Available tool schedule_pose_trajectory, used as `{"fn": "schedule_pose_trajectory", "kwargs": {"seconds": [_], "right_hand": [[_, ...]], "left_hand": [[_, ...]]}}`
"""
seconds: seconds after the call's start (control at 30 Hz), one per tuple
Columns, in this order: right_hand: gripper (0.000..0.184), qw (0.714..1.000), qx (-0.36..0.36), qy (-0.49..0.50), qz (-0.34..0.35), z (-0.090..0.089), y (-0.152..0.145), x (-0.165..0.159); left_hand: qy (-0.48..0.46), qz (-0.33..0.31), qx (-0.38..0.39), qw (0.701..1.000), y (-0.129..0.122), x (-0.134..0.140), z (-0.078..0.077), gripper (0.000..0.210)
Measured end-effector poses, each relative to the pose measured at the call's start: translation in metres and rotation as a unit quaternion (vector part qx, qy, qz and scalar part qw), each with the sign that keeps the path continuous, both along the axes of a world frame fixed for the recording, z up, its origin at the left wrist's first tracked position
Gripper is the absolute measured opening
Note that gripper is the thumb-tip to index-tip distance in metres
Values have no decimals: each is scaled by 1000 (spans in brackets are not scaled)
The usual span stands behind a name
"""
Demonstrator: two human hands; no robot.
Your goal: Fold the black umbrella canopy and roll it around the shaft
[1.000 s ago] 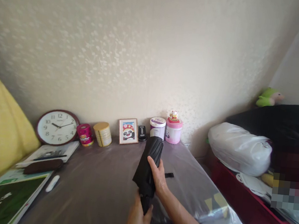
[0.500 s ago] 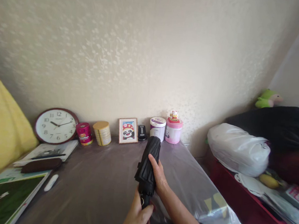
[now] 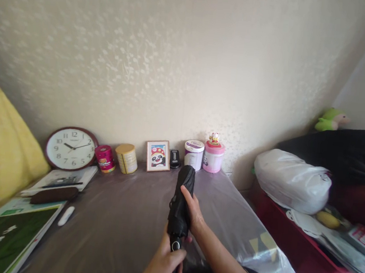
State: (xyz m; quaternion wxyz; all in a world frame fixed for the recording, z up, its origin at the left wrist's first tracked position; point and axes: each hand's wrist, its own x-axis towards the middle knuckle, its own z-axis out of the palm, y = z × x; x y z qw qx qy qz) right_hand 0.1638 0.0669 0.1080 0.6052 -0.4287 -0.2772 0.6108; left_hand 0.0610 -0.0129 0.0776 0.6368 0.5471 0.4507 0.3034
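A folded black umbrella (image 3: 180, 210) stands upright above the near part of the table, its canopy end up and its handle down. My left hand (image 3: 169, 261) is wrapped round the handle, the thumb lying just below a round silver-rimmed button. Higher up, my right hand (image 3: 193, 210) closes on the canopy from the right side, thumb along the black cloth. Its other fingers are hidden behind the umbrella. The bottom of the handle runs out of the frame.
A plastic-covered table (image 3: 121, 225) spreads below. Along the wall stand a clock (image 3: 72, 149), a pink can (image 3: 105, 158), a yellow tin (image 3: 126, 159), a panda picture (image 3: 158, 156) and two tubs (image 3: 194, 156). Books (image 3: 5, 235) lie left; a white bag (image 3: 291, 180) sits right.
The umbrella has turned a little in my hands and stands straighter, with its button now facing me. My left hand has slid slightly lower on the handle. The view has shifted slightly.
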Motion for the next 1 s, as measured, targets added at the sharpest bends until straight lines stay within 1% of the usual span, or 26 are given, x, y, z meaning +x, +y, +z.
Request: {"fn": "schedule_pose_trajectory", "kwargs": {"seconds": [0.07, 0.13, 0.17, 0.2, 0.23, 0.27, 0.33, 0.37, 0.4, 0.43, 0.5, 0.53, 0.57, 0.63, 0.67, 0.7, 0.73, 0.77, 0.8, 0.83, 0.87, 0.93, 0.97, 1.0], "right_hand": [[52, 999, 3, -27, -33, -4, 2, -2], [52, 998, -4, -35, -53, -8, 4, -4], [52, 998, -6, -32, -58, -9, 5, -5], [52, 998, -6, -26, -61, -9, 5, -5], [51, 998, -8, -17, -61, -9, 4, -6], [51, 998, -12, -8, -56, -9, 4, -6], [50, 999, -27, 6, -34, -8, 2, -6], [51, 999, -36, 8, -20, -8, 2, -6], [51, 999, -42, 6, -8, -8, 1, -6], [51, 999, -42, -3, -2, -8, 1, -7], [51, 999, -33, -29, -11, -9, 1, -9], [51, 998, -27, -45, -24, -10, 1, -10], [52, 997, -22, -59, -38, -11, 1, -11], [52, 995, -10, -79, -64, -14, 2, -13], [51, 994, -5, -82, -74, -14, 2, -14], [50, 993, -2, -80, -81, -15, 2, -14], [49, 994, -5, -73, -83, -14, 2, -14], [49, 995, -13, -61, -78, -13, 2, -13], [48, 996, -25, -46, -67, -12, 2, -12], [48, 998, -35, -31, -50, -10, 1, -11], [48, 998, -42, -18, -33, -8, 1, -11], [48, 999, -43, -14, -13, -5, 0, -10], [48, 999, -40, -26, -14, -4, 0, -11], [48, 998, -35, -45, -22, -4, -1, -11]], "left_hand": [[69, 61, 75, 993, 0, 2, -12, 72], [117, 106, 178, 971, 0, 1, -20, 78], [128, 117, 217, 961, 0, 0, -21, 79], [128, 117, 233, 957, 0, -3, -19, 80], [120, 110, 221, 962, -1, -5, -15, 81], [100, 92, 192, 972, -1, -8, -9, 80], [35, 34, 73, 996, -3, -12, 3, 74], [-9, 1, 33, 999, -4, -13, 6, 68], [-24, -9, 9, 1000, -5, -13, 8, 64], [-19, -8, -4, 1000, -5, -12, 6, 61], [30, 16, 1, 999, -5, -9, -5, 63], [67, 35, 15, 997, -5, -8, -13, 68], [103, 69, 52, 991, -4, -7, -21, 74], [135, 119, 183, 967, -2, -8, -33, 78], [144, 135, 226, 954, -1, -10, -34, 79], [145, 138, 247, 948, 0, -12, -33, 79], [138, 131, 240, 952, 0, -14, -29, 80], [118, 110, 207, 965, 0, -17, -22, 82], [84, 80, 140, 983, -1, -19, -15, 83], [46, 58, 68, 995, -1, -21, -7, 80], [3, 28, 20, 999, -2, -22, -1, 76], [-43, 3, -21, 999, -3, -22, 6, 69], [-43, 4, -20, 999, -3, -21, 5, 66], [-23, 14, -13, 1000, -3, -20, 1, 65]]}}
